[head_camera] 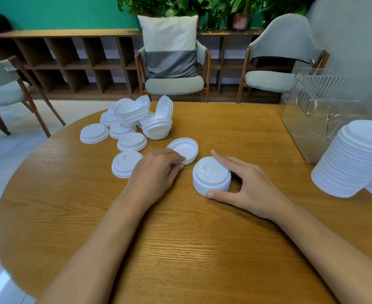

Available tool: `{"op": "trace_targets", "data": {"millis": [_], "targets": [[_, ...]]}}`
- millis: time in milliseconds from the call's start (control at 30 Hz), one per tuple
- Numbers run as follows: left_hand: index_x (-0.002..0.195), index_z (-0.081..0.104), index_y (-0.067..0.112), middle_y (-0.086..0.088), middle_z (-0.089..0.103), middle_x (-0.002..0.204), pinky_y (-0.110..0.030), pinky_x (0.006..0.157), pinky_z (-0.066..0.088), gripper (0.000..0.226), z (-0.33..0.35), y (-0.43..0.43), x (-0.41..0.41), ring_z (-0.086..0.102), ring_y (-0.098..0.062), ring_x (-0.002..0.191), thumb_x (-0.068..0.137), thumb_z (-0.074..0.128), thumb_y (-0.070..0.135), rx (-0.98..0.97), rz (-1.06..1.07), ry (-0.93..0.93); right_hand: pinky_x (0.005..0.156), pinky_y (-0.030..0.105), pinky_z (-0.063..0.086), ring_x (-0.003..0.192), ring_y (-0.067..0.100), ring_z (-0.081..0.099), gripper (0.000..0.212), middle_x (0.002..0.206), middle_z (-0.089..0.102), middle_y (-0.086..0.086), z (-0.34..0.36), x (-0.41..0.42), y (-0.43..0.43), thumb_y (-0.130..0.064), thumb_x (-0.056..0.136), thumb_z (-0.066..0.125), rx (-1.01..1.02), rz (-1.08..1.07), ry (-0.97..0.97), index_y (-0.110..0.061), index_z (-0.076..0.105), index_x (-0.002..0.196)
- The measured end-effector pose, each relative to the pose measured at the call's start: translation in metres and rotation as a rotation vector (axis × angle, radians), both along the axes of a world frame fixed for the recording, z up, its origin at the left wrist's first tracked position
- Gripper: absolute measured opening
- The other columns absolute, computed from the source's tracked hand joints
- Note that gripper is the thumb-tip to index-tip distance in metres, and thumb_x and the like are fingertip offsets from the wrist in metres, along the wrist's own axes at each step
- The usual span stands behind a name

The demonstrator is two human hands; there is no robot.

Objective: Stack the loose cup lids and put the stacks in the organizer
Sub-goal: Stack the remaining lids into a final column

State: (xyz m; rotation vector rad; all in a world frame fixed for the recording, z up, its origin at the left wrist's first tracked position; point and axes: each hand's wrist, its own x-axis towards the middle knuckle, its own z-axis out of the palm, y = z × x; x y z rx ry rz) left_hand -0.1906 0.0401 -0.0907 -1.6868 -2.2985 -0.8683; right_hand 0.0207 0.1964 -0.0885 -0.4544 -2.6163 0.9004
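White cup lids lie loose on the round wooden table (pixel 180 249). My right hand (pixel 246 183) grips a short stack of lids (pixel 211 175) between thumb and fingers at the table's middle. My left hand (pixel 156 170) pinches the near rim of an upturned lid (pixel 184 150) just left of that stack. A single lid (pixel 126 163) lies beside my left wrist. A heap of loose lids (pixel 137 119) covers the far left of the table. The clear ribbed organizer (pixel 312 115) stands at the far right, with no lids visible inside.
A tall leaning stack of lids (pixel 356 159) rests at the right edge, in front of the organizer. Three chairs (pixel 172 82) and a low wooden shelf (pixel 71 62) stand beyond the table. The table's near half is bare wood.
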Motion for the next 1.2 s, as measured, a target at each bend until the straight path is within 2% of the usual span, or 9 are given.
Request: {"op": "trace_targets", "data": {"millis": [167, 300, 467, 633, 800, 867, 967, 1100, 1200], "targets": [[0.102, 0.076, 0.016, 0.004, 0.072, 0.097, -0.045, 0.074, 0.058, 0.008, 0.003, 0.001, 0.002, 0.069, -0.017, 0.089, 0.094, 0.077, 0.013, 0.040, 0.004, -0.019, 0.107, -0.003, 0.019, 0.138, -0.014, 0.036, 0.097, 0.152, 0.044, -0.027, 0.000, 0.001, -0.001, -0.057, 0.078, 0.085, -0.001, -0.009, 0.003, -0.038, 0.037, 0.160], [0.096, 0.070, 0.015, 0.006, 0.069, 0.093, -0.041, 0.076, 0.056, 0.015, 0.005, 0.001, 0.006, 0.064, -0.013, 0.086, 0.089, 0.082, 0.010, 0.077, -0.007, -0.096, 0.106, -0.002, 0.023, 0.136, -0.011, 0.040, 0.097, 0.149, 0.048, -0.025, 0.000, 0.000, 0.000, -0.058, 0.078, 0.084, 0.014, -0.018, 0.006, -0.035, 0.038, 0.160], [0.099, 0.072, 0.021, 0.013, 0.071, 0.095, -0.030, 0.084, 0.058, 0.015, 0.012, -0.001, 0.012, 0.068, -0.009, 0.093, 0.089, 0.083, 0.019, 0.260, -0.011, -0.306, 0.107, 0.000, 0.024, 0.137, -0.009, 0.039, 0.095, 0.151, 0.045, -0.024, -0.002, 0.000, 0.002, -0.055, 0.079, 0.085, 0.030, -0.051, 0.026, -0.032, 0.040, 0.160], [0.116, 0.076, 0.027, 0.007, 0.069, 0.108, -0.016, 0.078, 0.055, 0.020, 0.023, -0.004, 0.021, 0.068, -0.009, 0.105, 0.097, 0.075, 0.021, 0.383, 0.051, -0.503, 0.105, 0.002, 0.027, 0.135, -0.007, 0.042, 0.094, 0.147, 0.048, -0.023, -0.002, 0.000, 0.003, -0.053, 0.080, 0.086, 0.007, -0.049, 0.041, -0.033, 0.040, 0.160], [0.127, 0.075, 0.032, 0.002, 0.071, 0.122, -0.050, 0.097, 0.059, 0.034, 0.024, -0.002, 0.018, 0.072, -0.016, 0.111, 0.095, 0.069, 0.036, 0.354, -0.018, -0.827, 0.107, 0.005, 0.032, 0.133, -0.009, 0.045, 0.102, 0.145, 0.051, -0.022, -0.001, -0.001, 0.001, -0.049, 0.079, 0.088, -0.015, -0.027, 0.062, -0.046, 0.027, 0.161], [0.131, 0.073, 0.030, 0.007, 0.074, 0.116, -0.048, 0.096, 0.060, 0.035, 0.024, -0.001, 0.022, 0.073, -0.012, 0.102, 0.095, 0.073, 0.032, 0.309, -0.023, -0.791, 0.109, 0.008, 0.034, 0.135, -0.010, 0.044, 0.106, 0.149, 0.049, -0.024, 0.001, 0.000, 0.001, -0.048, 0.078, 0.089, -0.025, -0.001, 0.069, -0.051, 0.023, 0.160], [0.121, 0.074, 0.029, 0.012, 0.076, 0.101, -0.031, 0.086, 0.059, 0.026, 0.023, 0.002, 0.027, 0.072, -0.006, 0.091, 0.096, 0.077, 0.024, 0.297, -0.025, -0.747, 0.114, 0.015, 0.034, 0.141, -0.009, 0.041, 0.106, 0.155, 0.043, -0.028, 0.002, 0.001, -0.001, -0.046, 0.080, 0.089, -0.047, 0.053, 0.070, -0.059, 0.018, 0.158], [0.100, 0.074, 0.024, 0.017, 0.078, 0.097, -0.016, 0.077, 0.053, 0.007, 0.018, 0.004, 0.032, 0.072, -0.001, 0.095, 0.094, 0.078, 0.024, 0.275, -0.022, -0.636, 0.111, 0.006, 0.027, 0.142, -0.009, 0.038, 0.097, 0.156, 0.043, -0.025, 0.002, 0.001, -0.001, -0.045, 0.083, 0.086, 0.010, 0.099, 0.072, -0.051, 0.027, 0.160], [0.099, 0.077, 0.022, 0.017, 0.078, 0.096, -0.012, 0.076, 0.050, 0.008, 0.017, 0.005, 0.037, 0.072, 0.001, 0.095, 0.097, 0.074, 0.029, 0.234, -0.064, -0.585, 0.110, 0.010, 0.033, 0.136, -0.003, 0.046, 0.089, 0.145, 0.052, -0.018, 0.000, 0.000, 0.000, -0.043, 0.084, 0.087, 0.025, 0.101, 0.084, -0.042, 0.038, 0.159]]}}
